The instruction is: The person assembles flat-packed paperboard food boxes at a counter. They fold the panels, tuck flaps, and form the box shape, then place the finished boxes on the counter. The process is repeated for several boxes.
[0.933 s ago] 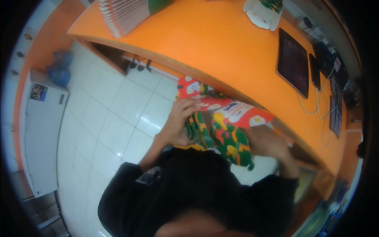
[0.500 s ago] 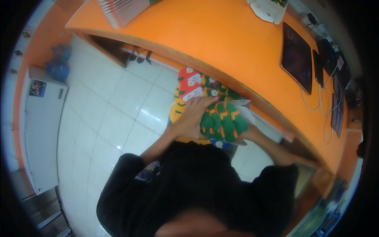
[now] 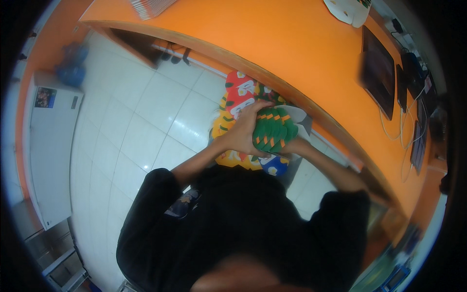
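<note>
A stack of green-and-orange printed paper pieces [image 3: 273, 130] with scalloped edges is held between my two hands, in front of my body. My left hand [image 3: 240, 132] is closed around its left side, thumb low and fingers at the far edge. At the stack's right side is my right hand [image 3: 296, 146], gripping it with most fingers hidden. White flaps [image 3: 299, 118] of the stack stick out at the far right. Beneath and beyond it lie more printed pieces: red ones [image 3: 238, 90], yellow ones [image 3: 221, 124] and a blue one [image 3: 275, 165].
An orange counter [image 3: 272, 44] curves across the far side and right, close beyond the stack. On it are a tablet [image 3: 378, 73], cables [image 3: 404, 121], a stack of white sheets [image 3: 151, 7] and a white printed piece [image 3: 348, 12]. A white freezer [image 3: 53, 151] stands left on the tiled floor.
The green stack's overlapping edges now sit closer and more evenly together. Both hands have shifted slightly away from my body with it, and more of the blue piece shows. The view has shifted a little.
</note>
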`<state>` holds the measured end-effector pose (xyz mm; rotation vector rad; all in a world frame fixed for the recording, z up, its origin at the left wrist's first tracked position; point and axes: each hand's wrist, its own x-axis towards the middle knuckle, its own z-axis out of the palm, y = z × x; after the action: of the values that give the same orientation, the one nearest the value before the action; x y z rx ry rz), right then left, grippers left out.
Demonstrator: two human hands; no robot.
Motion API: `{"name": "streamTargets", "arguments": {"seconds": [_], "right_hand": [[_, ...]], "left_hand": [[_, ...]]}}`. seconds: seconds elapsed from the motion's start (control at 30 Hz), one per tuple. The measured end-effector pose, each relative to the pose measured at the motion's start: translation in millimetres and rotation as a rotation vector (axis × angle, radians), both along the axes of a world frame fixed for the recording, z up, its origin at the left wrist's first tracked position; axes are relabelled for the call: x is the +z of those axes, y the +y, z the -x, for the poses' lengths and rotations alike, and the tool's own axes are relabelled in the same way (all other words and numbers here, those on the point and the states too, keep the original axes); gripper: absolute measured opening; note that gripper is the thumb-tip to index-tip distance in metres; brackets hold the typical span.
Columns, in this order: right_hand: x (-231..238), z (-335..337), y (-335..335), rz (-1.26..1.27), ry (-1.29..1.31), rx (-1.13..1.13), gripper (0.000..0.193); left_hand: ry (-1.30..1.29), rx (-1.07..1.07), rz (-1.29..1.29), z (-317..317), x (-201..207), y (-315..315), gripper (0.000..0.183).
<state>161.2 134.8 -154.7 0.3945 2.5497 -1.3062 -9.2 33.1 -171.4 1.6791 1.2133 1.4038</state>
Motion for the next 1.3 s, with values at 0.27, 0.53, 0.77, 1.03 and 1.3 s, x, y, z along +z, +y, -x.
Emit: {"name": "streamTargets", "arguments": {"seconds": [0.27,0.53,0.77,1.03,1.3], "right_hand": [[46.8,-4.2,-12.5,0.097,-0.122,-0.117,0.046],[53.3,-4.7,-23.8,0.138,-0.075,-0.189,0.044],[58.7,-5.6,-30.8,0.161,-0.048,-0.222,0.042],[79.1,3.3,-29.3,0.147,0.016,-0.208,0.039],[140.7,11.7,-31.9,0.114,0.049,0.027,0.037]], "left_hand": [[0.126,-0.189,0.267,23.4,-5.0,-14.2,0.116],[0.195,-0.165,0.229,9.2,-13.7,-12.4,0.112],[0.214,-0.164,0.251,5.9,-11.8,-11.0,0.111],[0.163,-0.163,0.220,4.6,-10.4,-10.4,0.111],[0.322,-0.131,0.251,46.6,58.9,-38.2,0.104]]}}
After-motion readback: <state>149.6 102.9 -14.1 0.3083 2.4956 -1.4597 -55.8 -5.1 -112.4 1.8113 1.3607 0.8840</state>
